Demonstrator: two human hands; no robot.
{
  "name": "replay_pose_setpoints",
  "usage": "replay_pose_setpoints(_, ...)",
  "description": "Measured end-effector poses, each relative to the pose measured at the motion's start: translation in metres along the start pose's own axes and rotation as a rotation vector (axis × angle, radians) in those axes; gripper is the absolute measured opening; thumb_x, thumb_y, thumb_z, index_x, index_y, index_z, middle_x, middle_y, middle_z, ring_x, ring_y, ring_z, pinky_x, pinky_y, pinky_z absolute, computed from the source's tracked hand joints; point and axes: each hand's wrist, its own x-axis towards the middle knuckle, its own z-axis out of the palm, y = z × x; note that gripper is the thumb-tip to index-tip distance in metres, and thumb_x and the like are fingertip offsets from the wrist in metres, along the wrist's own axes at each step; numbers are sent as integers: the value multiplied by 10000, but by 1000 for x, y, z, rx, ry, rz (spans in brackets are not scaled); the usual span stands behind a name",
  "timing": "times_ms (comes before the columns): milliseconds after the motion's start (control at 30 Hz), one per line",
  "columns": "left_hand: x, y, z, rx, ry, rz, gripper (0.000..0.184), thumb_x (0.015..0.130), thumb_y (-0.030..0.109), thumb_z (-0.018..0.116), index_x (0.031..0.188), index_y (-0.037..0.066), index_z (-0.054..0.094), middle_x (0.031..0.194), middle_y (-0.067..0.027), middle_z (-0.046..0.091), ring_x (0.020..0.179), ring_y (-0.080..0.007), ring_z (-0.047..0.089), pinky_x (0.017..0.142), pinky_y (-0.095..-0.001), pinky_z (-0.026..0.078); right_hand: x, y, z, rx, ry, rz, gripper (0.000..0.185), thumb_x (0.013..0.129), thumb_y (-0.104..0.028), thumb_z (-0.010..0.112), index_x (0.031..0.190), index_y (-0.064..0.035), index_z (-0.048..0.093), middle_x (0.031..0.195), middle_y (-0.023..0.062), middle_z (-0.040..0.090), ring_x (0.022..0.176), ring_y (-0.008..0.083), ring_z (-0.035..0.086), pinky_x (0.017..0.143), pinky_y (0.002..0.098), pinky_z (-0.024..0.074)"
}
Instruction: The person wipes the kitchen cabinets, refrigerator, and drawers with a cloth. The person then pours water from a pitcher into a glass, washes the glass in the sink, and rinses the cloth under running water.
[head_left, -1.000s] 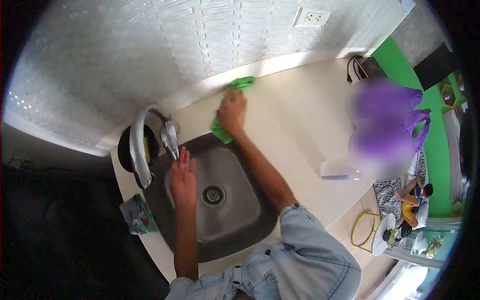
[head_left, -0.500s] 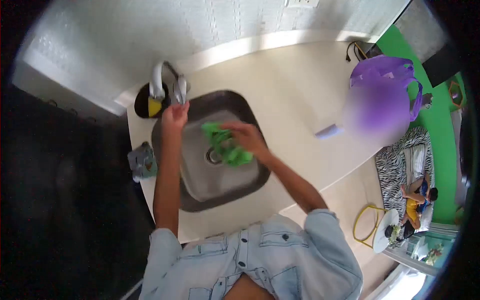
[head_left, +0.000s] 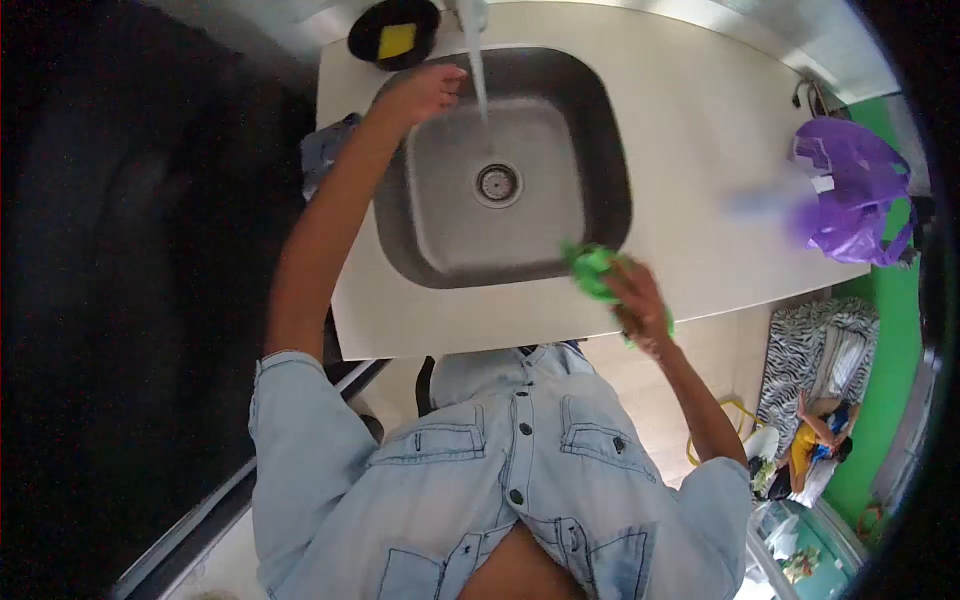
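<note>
My right hand (head_left: 640, 305) grips a crumpled green cloth (head_left: 596, 272) by the front right edge of the sink. Part of the cloth hangs below my fingers, over the counter edge. Above the left rim of the metal sink (head_left: 440, 268) is my left hand (head_left: 425, 97), its fingers loosely bent and holding nothing. A stream of water (head_left: 477, 75) falls from the faucet (head_left: 470, 12) just right of those fingers. The faucet is mostly cut off at the top of the view. In the sink floor sits a round drain (head_left: 497, 185).
A black bowl (head_left: 365, 42) with a yellow sponge (head_left: 397, 40) stands behind the sink. Left of the sink is a bluish pack (head_left: 322, 155). A purple bag (head_left: 855, 190) lies on the right of the counter (head_left: 690, 120). Another person (head_left: 815, 440) is farther off, at lower right.
My left hand has come away from the faucet, and water now runs. My right hand has carried the green cloth out of the sink toward the counter's front edge. The view has shifted.
</note>
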Motion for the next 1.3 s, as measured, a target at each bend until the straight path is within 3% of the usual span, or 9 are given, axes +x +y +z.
replay_pose_setpoints(167, -11, -20, -1, 250, -159, 73, 317, 812, 309, 563, 1021, 69, 560, 903, -17, 576, 805, -130, 518, 717, -277, 427, 69, -83, 88, 22, -431, -526, 432, 733, -158, 566, 1161, -181, 523, 1358, -10, 332, 1241, 258, 316, 1046, 463, 212)
replay_pose_setpoints(233, -25, -17, 12, 345, -110, 94, 388, 807, 341, 565, 1078, 63, 545, 962, -32, 585, 863, -130, 525, 750, -270, 418, 104, -116, 142, 64, -399, -801, 416, 745, -162, 552, 1160, -182, 518, 1332, -15, 365, 1245, 253, 311, 1042, 468, 220)
replay_pose_setpoints(367, -54, 7, 27, 481, -56, 136, 505, 815, 379, 546, 1193, 50, 482, 1109, -64, 558, 986, -149, 519, 829, -272, 395, 165, -183, 223, 21, -271, -836, 376, 768, -167, 520, 1143, -189, 531, 1289, 8, 412, 1248, 280, 286, 1045, 486, 183)
replay_pose_setpoints(733, 9, -34, 6, 525, 65, 134, 381, 828, 373, 508, 1056, 77, 584, 994, -44, 603, 889, -150, 546, 743, -308, 428, 239, -80, 193, -143, 145, -99, 352, 658, -84, 559, 1007, -64, 595, 971, 120, 542, 973, 314, 469, 860, 420, 366)
replay_pose_setpoints(867, 98, -87, -7, 864, -100, 212, 328, 817, 374, 504, 952, 104, 630, 896, -37, 619, 798, -157, 562, 661, -333, 446, 184, -28, 122, -209, -142, 204, 300, 623, -91, 585, 921, -86, 621, 921, 151, 547, 854, 324, 529, 735, 420, 450)
replay_pose_setpoints(1033, 175, -102, 7, 1207, -339, 115, 307, 749, 388, 545, 789, 105, 657, 737, -84, 608, 665, -178, 577, 597, -347, 465, 172, 32, 106, -89, 25, 422, 325, 605, -202, 668, 899, -71, 623, 874, 152, 575, 837, 331, 557, 726, 424, 458)
replay_pose_setpoints(1100, 150, -80, 45, 2022, -312, 242, 398, 756, 472, 525, 851, 109, 658, 819, -101, 610, 750, -184, 576, 680, -355, 460, 195, 52, 90, 26, 14, 430, 379, 590, -245, 697, 922, -76, 626, 867, 157, 593, 853, 318, 568, 738, 417, 456)
replay_pose_setpoints(1200, 96, -102, 33, 809, 48, 55, 489, 792, 531, 468, 985, 109, 621, 927, -96, 588, 853, -188, 548, 778, -343, 420, 264, 68, 93, 78, 233, 313, 369, 587, -286, 709, 872, -63, 638, 864, 166, 617, 840, 305, 587, 752, 399, 456)
replay_pose_setpoints(1300, 32, -108, 29, -23, 372, 36, 518, 826, 519, 444, 1097, 91, 550, 955, -67, 571, 866, -173, 524, 795, -317, 392, 332, 45, 82, 96, -87, 456, 359, 584, -319, 712, 847, -84, 644, 888, 135, 630, 849, 300, 600, 775, 399, 462)
